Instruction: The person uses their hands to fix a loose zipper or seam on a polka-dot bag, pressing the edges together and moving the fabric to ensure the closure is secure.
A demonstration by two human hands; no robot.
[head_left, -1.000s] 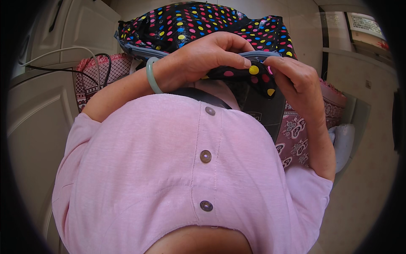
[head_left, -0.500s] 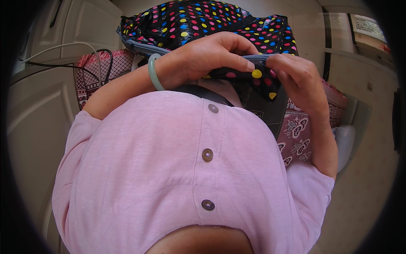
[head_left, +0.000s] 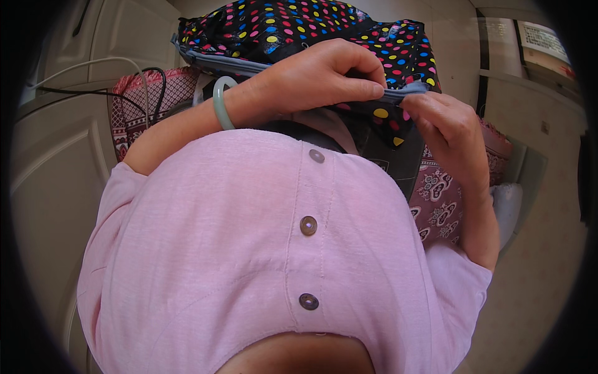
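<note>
Across the far part of the view lies a glossy black bag (head_left: pixel 293 31) with bright multicoloured dots. A blue-grey zipper band (head_left: pixel 227 64) runs along its near edge. My left hand (head_left: pixel 327 71), with a pale green bangle (head_left: pixel 222 103) on the wrist, pinches this band between thumb and fingers. Just to its right, my right hand (head_left: pixel 445 121) has its fingers closed on the edge near the band's right end. A dotted flap of the bag hangs below the band, between my hands. Whether a zipper pull is in my right fingers is hidden.
Under the bag and at both sides is a fringed, patterned reddish cloth (head_left: pixel 439 199). White and black cables (head_left: pixel 159 93) loop at the left beside pale cabinet doors (head_left: pixel 62 162). A whitish object (head_left: pixel 507 202) stands right of my right forearm.
My right hand has shifted slightly right and down along the edge, and my left hand slightly up. More of the blue-grey band now shows between and beside them.
</note>
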